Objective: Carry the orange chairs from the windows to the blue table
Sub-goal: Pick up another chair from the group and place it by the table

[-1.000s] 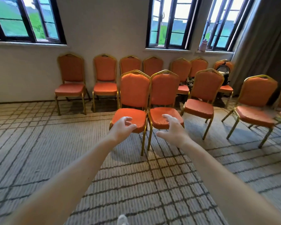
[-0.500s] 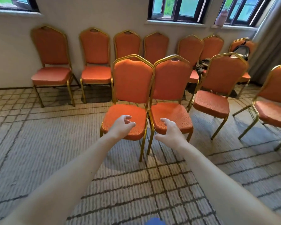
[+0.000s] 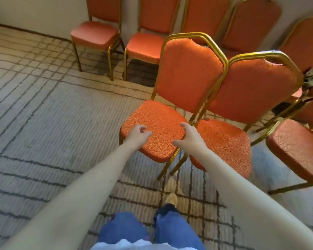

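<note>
On the near middle of the carpet [image 3: 43,114] stands an orange chair [image 3: 161,118] with a gold frame, its seat facing the person and its back toward the far wall [image 3: 34,13]. The left hand [image 3: 137,134] hovers over the seat's near left part, fingers loosely curled and holding nothing. The right hand [image 3: 190,138] is at the seat's right edge, thumb spread out over the cushion and fingers curved near the rim. Whether it touches the seat I cannot tell, and it has no grip yet. A second chair [image 3: 257,87] stands just beside it on the right, frames touching or nearly so, and a third chair [image 3: 296,147] is farther right. A row of chairs [image 3: 96,33] lines the far wall. Jeans [image 3: 123,230] and a shoe [image 3: 172,199] show near the bottom.
</note>
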Demonstrator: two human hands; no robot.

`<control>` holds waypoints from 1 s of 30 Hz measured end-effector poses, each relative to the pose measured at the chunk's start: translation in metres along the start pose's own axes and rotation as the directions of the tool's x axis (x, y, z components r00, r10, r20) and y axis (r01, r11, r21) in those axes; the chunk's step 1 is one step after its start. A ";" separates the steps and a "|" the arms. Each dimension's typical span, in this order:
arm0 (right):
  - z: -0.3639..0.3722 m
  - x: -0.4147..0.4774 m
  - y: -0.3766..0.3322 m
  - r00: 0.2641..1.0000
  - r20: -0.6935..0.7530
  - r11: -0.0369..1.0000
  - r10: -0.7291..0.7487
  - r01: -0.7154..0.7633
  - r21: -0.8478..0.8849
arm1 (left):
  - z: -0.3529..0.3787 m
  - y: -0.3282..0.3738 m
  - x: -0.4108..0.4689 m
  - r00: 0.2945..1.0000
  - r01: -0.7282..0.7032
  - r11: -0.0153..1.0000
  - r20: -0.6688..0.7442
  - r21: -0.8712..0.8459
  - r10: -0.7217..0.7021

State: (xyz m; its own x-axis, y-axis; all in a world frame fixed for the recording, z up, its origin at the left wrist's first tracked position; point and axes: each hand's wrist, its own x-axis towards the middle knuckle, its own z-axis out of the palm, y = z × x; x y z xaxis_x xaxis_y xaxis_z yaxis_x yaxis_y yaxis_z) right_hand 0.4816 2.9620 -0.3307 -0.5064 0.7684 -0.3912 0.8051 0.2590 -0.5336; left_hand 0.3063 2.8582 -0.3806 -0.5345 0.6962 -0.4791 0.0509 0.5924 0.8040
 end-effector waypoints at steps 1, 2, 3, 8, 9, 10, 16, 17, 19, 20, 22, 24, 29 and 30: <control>-0.003 0.016 0.004 1.000 0.026 1.000 -0.005 0.005 -0.013 | 0.007 0.002 0.010 0.999 0.034 0.999 -0.012 -0.022 -0.034; -0.004 0.032 0.008 0.998 0.066 1.000 0.002 0.000 -0.023 | 0.015 0.001 0.020 0.996 0.082 0.996 -0.020 -0.043 -0.083; -0.004 0.043 0.010 0.996 0.090 1.000 0.002 0.001 -0.030 | 0.020 0.001 0.028 0.993 0.113 0.992 -0.026 -0.051 -0.115; 0.022 0.108 0.032 0.971 0.236 0.996 0.019 0.002 -0.086 | 0.045 -0.027 0.085 0.960 0.255 0.956 -0.080 -0.145 -0.268; 0.031 0.119 0.038 0.966 0.256 0.995 0.036 -0.012 -0.095 | 0.051 -0.037 0.097 0.951 0.282 0.946 -0.084 -0.161 -0.298; 0.042 0.129 0.045 0.961 0.272 0.994 0.054 -0.028 -0.101 | 0.057 -0.049 0.109 0.940 0.313 0.934 -0.083 -0.171 -0.330; 0.112 0.182 0.089 0.901 0.383 0.979 0.202 -0.174 -0.107 | 0.097 -0.129 0.163 0.834 0.531 0.824 -0.050 -0.196 -0.549; 0.123 0.190 0.096 0.894 0.392 0.976 0.217 -0.190 -0.108 | 0.103 -0.141 0.171 0.818 0.557 0.806 -0.039 -0.199 -0.575; 0.146 0.205 0.109 0.883 0.399 0.969 0.247 -0.228 -0.095 | 0.113 -0.163 0.188 0.781 0.614 0.765 0.013 -0.194 -0.624; 0.156 0.212 0.115 0.877 0.401 0.964 0.266 -0.253 -0.085 | 0.117 -0.172 0.197 0.761 0.641 0.747 0.016 -0.179 -0.649; 0.175 0.224 0.125 0.859 0.408 0.949 0.309 -0.309 -0.068 | 0.123 -0.185 0.210 0.714 0.688 0.703 -0.001 -0.180 -0.700; 0.194 0.236 0.134 0.830 0.417 0.919 0.371 -0.392 -0.039 | 0.130 -0.195 0.226 0.674 0.721 0.649 0.029 -0.246 -0.738; 0.230 0.252 0.152 0.759 0.328 0.805 0.562 -0.593 -0.008 | 0.146 -0.215 0.247 0.653 0.714 0.582 0.069 -0.390 -0.755; 0.237 0.252 0.154 0.750 0.317 0.790 0.581 -0.614 0.005 | 0.148 -0.221 0.249 0.644 0.715 0.564 0.076 -0.412 -0.761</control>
State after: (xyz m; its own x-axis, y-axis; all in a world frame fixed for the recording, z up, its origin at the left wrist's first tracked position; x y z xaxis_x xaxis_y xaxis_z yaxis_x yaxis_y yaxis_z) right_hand 0.4048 3.0573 -0.6893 -0.0099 0.5409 -0.8410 0.9450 -0.2698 -0.1847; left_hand 0.2866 2.9609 -0.7297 -0.3190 0.0284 -0.9473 -0.7012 0.6654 0.2561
